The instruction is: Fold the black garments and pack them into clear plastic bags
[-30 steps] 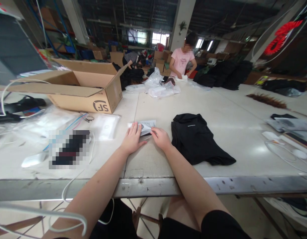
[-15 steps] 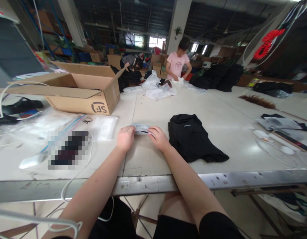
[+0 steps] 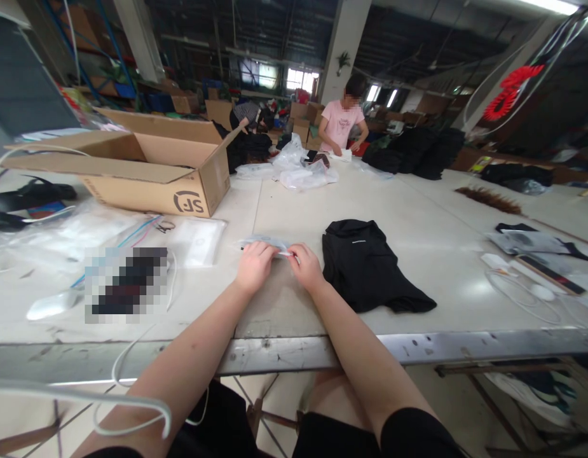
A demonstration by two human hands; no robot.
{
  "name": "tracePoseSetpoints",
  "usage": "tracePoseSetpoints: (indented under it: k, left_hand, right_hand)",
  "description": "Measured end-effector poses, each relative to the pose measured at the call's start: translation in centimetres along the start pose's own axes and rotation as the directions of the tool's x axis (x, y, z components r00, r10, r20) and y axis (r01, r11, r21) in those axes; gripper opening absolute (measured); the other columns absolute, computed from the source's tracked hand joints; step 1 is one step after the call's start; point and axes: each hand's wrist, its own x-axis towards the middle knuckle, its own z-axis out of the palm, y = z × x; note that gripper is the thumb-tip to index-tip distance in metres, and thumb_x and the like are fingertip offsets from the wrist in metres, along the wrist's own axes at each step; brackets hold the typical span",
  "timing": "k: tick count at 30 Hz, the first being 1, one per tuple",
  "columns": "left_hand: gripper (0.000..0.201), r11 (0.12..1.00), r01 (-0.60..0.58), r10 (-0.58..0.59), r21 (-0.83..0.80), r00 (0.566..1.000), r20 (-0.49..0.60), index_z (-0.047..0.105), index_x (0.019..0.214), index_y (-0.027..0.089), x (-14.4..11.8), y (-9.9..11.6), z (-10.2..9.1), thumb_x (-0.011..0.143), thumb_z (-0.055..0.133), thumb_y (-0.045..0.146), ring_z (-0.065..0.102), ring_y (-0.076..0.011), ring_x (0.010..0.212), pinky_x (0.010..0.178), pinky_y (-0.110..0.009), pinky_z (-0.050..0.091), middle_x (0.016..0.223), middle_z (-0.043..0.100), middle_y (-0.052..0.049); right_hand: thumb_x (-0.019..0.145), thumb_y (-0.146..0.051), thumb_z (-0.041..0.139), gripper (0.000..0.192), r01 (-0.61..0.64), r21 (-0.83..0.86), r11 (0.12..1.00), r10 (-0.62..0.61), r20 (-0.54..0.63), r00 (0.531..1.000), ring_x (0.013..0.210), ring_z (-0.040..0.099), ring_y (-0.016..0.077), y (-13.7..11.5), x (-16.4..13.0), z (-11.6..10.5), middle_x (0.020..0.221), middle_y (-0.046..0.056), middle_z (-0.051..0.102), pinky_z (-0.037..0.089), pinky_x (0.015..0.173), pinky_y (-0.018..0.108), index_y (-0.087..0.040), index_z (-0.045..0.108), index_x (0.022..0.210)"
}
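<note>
Both of my hands meet over a clear plastic bag point(image 3: 269, 242) on the table, its near edge pinched between them. My left hand point(image 3: 256, 264) is closed on that edge, its fingers close to the right ones. My right hand point(image 3: 306, 266) is closed on the bag's right end, thumb and fingertips together. Something dark pokes out at the bag's left side, too small to name. Just right of my right hand lies a folded black garment point(image 3: 365, 264) with a small white print near its top.
An open cardboard box point(image 3: 155, 191) stands at the left, with flat plastic bags point(image 3: 198, 242) before it. A white mouse point(image 3: 53, 305) and cables lie further left. A bagged item point(image 3: 532, 242) and a charger cable lie at the right. A co-worker point(image 3: 342, 124) stands across the table.
My left hand has slid right along the bag toward my right hand. The bag's left end now shows past my left fingers. The black garment has stayed put.
</note>
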Motion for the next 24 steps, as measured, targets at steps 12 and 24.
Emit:
tracePoseSetpoints:
  k: [12,24]
  left_hand:
    - [0.030,0.999,-0.026,0.028,-0.042,0.998,0.054,0.069,0.098,0.022,0.2,1.1,0.2,0.101,0.041,0.033,0.057,-0.0239,0.097,0.085,-0.039,0.038,0.096,0.068,-0.008]
    - [0.023,0.933,0.322,-0.310,0.159,0.946,-0.096,0.067,0.097,0.025,0.3,-2.2,-0.9,0.096,0.045,0.026,0.054,-0.0290,0.099,0.085,-0.046,0.036,0.101,0.066,-0.010]
  right_hand:
    - [0.099,-0.025,0.048,0.020,0.020,-0.067,0.998,-0.012,0.118,0.993,0.094,0.063,0.0225,0.3,0.1,-0.4,0.096,0.007,0.071,0.049,0.089,0.037,-0.022,0.067,0.093]
    - [0.092,-0.024,0.053,0.011,-0.358,-0.251,0.900,0.315,-0.196,0.929,0.094,0.055,0.0272,3.3,0.8,-3.2,0.098,0.010,0.065,0.045,0.088,0.041,-0.022,0.061,0.085]
